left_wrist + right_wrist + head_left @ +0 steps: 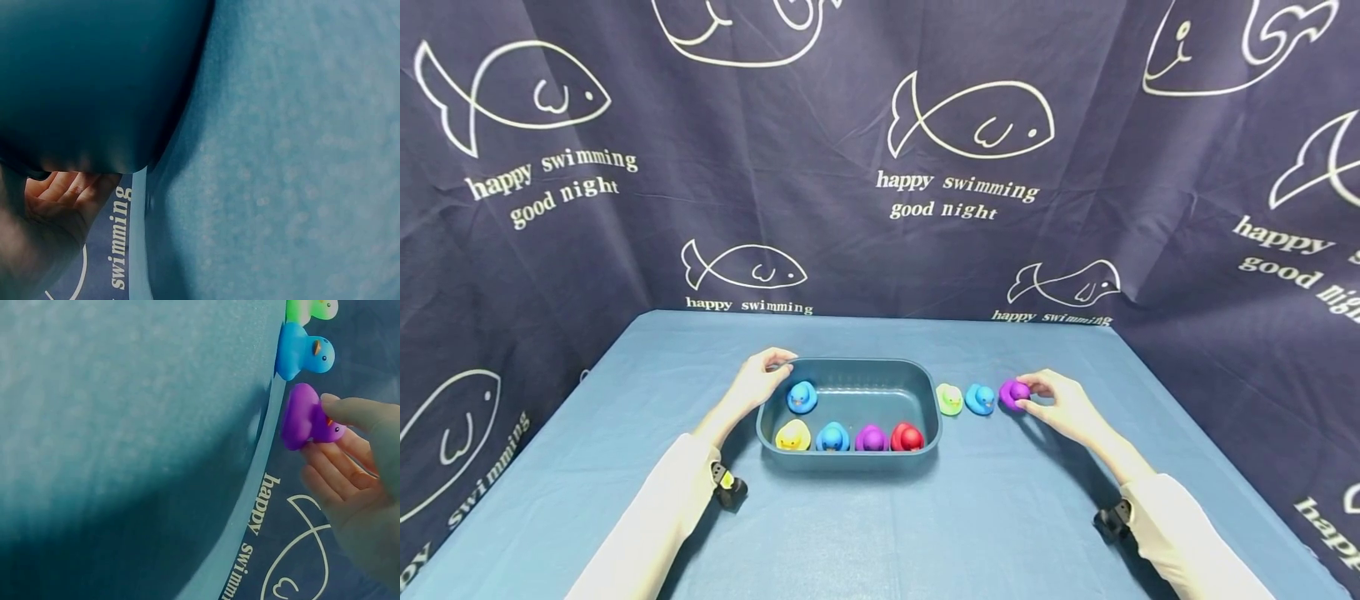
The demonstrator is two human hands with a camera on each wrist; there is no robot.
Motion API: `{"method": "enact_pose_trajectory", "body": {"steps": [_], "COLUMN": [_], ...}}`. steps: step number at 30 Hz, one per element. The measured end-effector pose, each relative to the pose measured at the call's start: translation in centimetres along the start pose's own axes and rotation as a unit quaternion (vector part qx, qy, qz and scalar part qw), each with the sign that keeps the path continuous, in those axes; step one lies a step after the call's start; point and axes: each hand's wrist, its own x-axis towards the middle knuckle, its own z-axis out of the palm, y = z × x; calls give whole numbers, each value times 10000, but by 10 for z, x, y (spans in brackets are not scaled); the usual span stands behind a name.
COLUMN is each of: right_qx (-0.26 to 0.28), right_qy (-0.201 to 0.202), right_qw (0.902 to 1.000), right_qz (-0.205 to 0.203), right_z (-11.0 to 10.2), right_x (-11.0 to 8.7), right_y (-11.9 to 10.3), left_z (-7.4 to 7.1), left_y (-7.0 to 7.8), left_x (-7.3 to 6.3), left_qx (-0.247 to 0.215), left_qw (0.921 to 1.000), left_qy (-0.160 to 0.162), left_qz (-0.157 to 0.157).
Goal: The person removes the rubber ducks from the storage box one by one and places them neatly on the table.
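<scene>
My left hand (758, 381) grips the back left corner of a dark teal plastic bin (850, 460); the left wrist view shows its fingers (75, 187) behind the bin wall. Between the thumb and fingers of my right hand (1067, 404) is a purple rubber duck (302, 417), tilted in the right wrist view. Left of it on the table stand a blue duck (980, 399) and a light green duck (949, 399), the green one beside the bin's right wall. Inside the bin, a second blue duck (802, 397) sits at the back left.
Along the bin's front wall, inside, are a yellow duck (793, 436), a blue duck (832, 437), a purple duck (872, 438) and a red duck (907, 437). A light blue cloth covers the table (880, 533). Dark printed curtains (850, 167) hang behind and at both sides.
</scene>
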Motion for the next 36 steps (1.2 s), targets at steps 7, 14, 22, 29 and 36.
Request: {"method": "enact_pose_trajectory", "body": {"steps": [7, 14, 22, 29, 36], "right_qx": [20, 153, 212, 111, -98], "right_qy": [-134, -407, -427, -558, -186], "right_qw": [9999, 9988, 9984, 9981, 9997], "right_qz": [-11, 227, 303, 225, -146], "right_z": [1, 0, -2, -2, -6], "right_x": [-2, -2, 0, 1, 5], "right_y": [1, 1, -1, -3, -5], "left_z": [0, 0, -1, 0, 1], "left_y": [1, 1, 2, -2, -3], "left_x": [0, 2, 4, 2, 0], "left_qx": [-26, 14, 25, 65, 84], "left_qw": [10000, 10000, 10000, 9999, 10000], "left_qy": [-45, -26, -29, 27, 20], "left_qz": [11, 20, 37, 77, 28]}}
